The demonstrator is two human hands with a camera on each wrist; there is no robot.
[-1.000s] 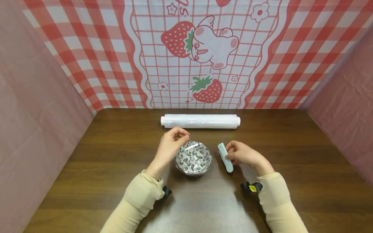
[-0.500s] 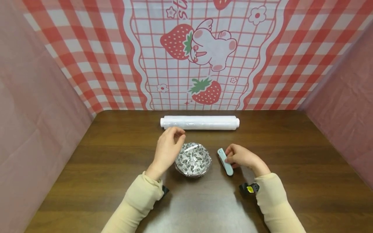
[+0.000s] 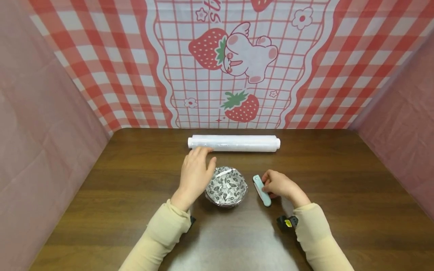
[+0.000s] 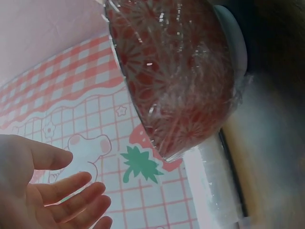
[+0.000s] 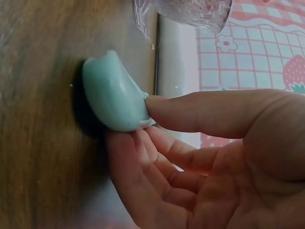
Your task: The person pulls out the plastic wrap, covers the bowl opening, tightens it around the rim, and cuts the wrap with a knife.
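Observation:
A bowl (image 3: 226, 187) with a grey leaf print inside stands mid-table, clear film stretched over its top. The left wrist view shows its red patterned outside (image 4: 176, 81), with crinkled film clinging to it. My left hand (image 3: 194, 175) is beside the bowl's left rim, fingers loosely extended and thumb apart, holding nothing. To the right of the bowl, my right hand (image 3: 281, 185) pinches a pale mint-green folding knife (image 3: 262, 191) between thumb and fingers. The knife looks folded, with a round pivot at its far end. Its rounded near end (image 5: 114, 93) is close over the wood.
Behind the bowl, a roll of cling film (image 3: 234, 143) lies crosswise near the back of the brown wooden table (image 3: 112, 210). A red-and-white checked cloth (image 3: 125, 67) with strawberries hangs behind. Pink cloth (image 3: 47, 131) closes off both sides.
My left hand has drawn slightly left from above the bowl's rim, its fingers and thumb spreading apart. My right hand, still gripping the folding knife, has shifted slightly nearer to me.

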